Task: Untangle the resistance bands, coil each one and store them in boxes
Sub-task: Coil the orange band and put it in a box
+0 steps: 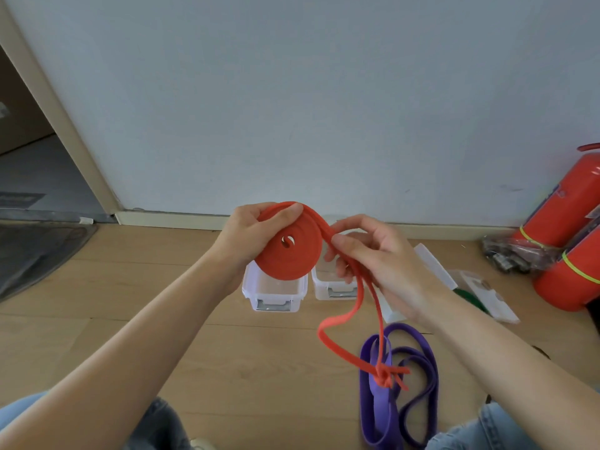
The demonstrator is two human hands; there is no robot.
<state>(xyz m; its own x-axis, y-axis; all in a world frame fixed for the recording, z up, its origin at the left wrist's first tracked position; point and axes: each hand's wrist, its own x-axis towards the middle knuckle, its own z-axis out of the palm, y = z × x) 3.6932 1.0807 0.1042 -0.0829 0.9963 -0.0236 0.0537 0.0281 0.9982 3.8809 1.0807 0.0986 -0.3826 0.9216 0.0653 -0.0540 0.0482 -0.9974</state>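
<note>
Red band getting rolled up over the boxes

The left hand (250, 235) is gripping the coiled part of the red band (285, 251), thumb over the top edge, while the right hand (370, 258) is pinching the loose strands just beside the coil. The tail is hanging down to a knot over the purple band (389, 397) lying on the wood floor (97, 287). Two clear boxes (276, 293) are sitting open right below the coil, near the wall.

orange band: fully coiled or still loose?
Partly coiled. The left hand grips a flat spiral of the orange band; its tail hangs loose through the right hand.
</note>
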